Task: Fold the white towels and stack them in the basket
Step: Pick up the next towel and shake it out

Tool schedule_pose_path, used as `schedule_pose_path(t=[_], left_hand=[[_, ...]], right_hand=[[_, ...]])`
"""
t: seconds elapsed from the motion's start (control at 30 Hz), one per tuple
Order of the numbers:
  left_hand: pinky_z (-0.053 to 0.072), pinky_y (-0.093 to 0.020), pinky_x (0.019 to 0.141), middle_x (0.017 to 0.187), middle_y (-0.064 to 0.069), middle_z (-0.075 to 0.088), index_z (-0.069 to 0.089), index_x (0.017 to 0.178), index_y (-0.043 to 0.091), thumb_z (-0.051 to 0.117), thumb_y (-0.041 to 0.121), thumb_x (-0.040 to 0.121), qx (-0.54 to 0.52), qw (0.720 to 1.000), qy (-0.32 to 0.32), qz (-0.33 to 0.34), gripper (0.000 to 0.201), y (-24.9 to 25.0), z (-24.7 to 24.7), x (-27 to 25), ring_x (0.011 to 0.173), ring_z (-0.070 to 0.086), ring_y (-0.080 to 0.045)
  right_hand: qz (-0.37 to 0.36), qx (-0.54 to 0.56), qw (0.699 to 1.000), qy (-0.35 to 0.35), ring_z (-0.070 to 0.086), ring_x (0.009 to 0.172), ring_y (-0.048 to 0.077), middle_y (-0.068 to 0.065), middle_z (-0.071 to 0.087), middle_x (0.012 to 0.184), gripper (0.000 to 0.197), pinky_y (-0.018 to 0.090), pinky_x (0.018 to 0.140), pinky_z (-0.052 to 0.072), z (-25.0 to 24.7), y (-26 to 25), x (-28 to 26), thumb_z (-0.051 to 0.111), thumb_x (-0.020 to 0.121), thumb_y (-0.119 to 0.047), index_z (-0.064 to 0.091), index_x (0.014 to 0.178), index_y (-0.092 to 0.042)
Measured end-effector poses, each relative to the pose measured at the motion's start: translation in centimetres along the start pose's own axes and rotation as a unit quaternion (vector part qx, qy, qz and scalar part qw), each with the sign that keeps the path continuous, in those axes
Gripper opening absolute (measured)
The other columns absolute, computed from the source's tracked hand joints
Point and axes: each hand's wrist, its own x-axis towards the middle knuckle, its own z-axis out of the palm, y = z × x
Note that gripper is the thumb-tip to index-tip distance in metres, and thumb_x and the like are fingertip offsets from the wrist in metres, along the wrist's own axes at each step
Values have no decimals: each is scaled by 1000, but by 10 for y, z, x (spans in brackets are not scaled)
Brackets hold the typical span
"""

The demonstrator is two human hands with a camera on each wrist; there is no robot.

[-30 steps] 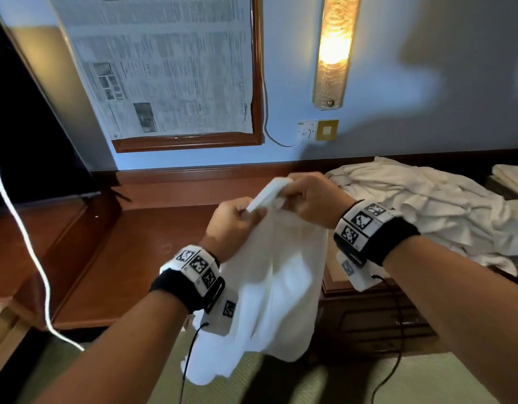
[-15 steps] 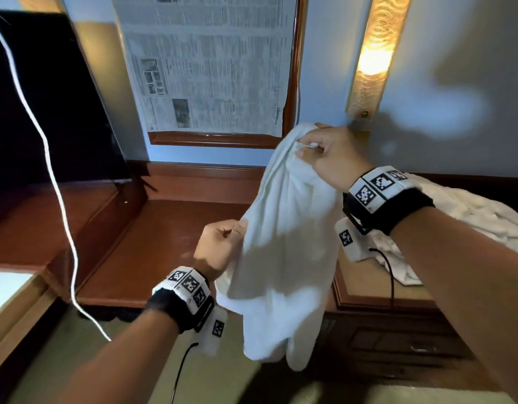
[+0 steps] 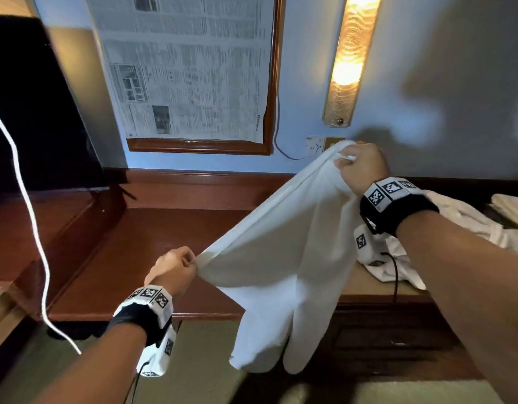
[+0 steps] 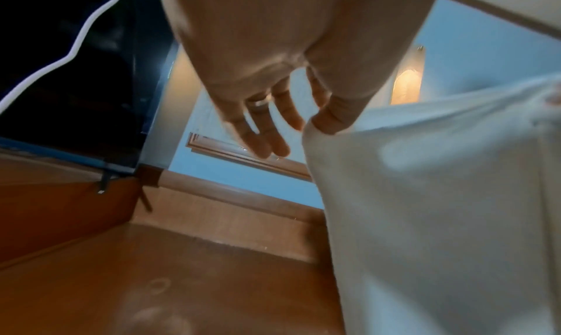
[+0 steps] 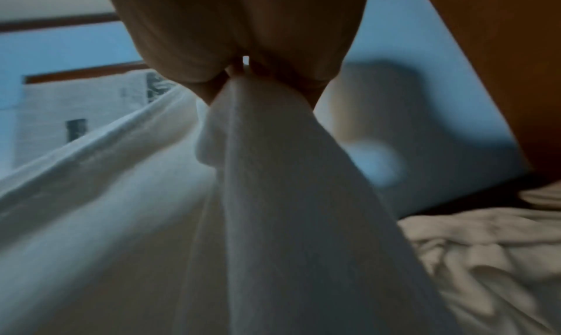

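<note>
Now both hands' grips, left hand [image 3: 172, 268] and right hand [image 3: 361, 164], pinch soft white towel [image 3: 281, 258] corners.

A: We've got a pale blue wall [image 3: 310, 68], a wood-framed board [image 3: 199, 147] with newspaper [image 3: 188, 68] on it, and a lit wall lamp [image 3: 349, 59] to its right.

B: Socket [image 3: 315, 146] under the lamp. Dark TV screen [image 3: 33, 112] at the left edge.

A: We see a reddish wooden desk [image 3: 153, 243] along the wall, a drawer unit [image 3: 383, 339] at its right end, and greenish carpet [image 3: 208, 360].
</note>
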Motion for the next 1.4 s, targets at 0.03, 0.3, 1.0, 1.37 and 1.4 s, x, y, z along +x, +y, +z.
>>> schedule_pose_path(t=[0.03,0.3,1.0,1.37,1.4], left_hand=[[48,-30,66,79,8,62,58,78,34,67,24,79,-4,999,24,26,14,2,-4,5,72,61,-17],[45,-37,83,93,9,55,68,87,33,41,49,85,230,950,11,212,32,9,-45,24,94,57,-22],[52,-41,86,107,-18,73,75,112,17,61,27,92,-93,966,154,-186,26,-119,-51,45,100,67,-37],[53,-58,93,110,-16,70,65,115,21,42,50,93,-130,927,279,-216,42,-222,-107,109,103,65,-42],[55,-58,88,107,-13,71,64,112,26,39,63,91,-149,914,309,-217,49,-249,-103,128,99,67,-40]], right_hand=[[19,-34,999,-17,59,98,38,19,65,98,20,35,81,46,-1,7,-5,53,86,-14,72,81,-10],[145,-104,981,-76,61,105,41,21,68,115,34,38,90,48,-1,42,-43,57,84,-11,74,113,-19],[210,-57,965,-149,59,100,38,20,66,106,18,39,85,46,120,113,-153,57,90,-11,72,98,-6],[348,30,936,52,61,105,35,21,69,112,27,30,75,38,126,92,-120,57,93,-14,70,116,-9],[350,40,932,89,60,104,36,22,68,111,26,31,75,38,129,83,-118,56,94,-14,70,115,-8]])
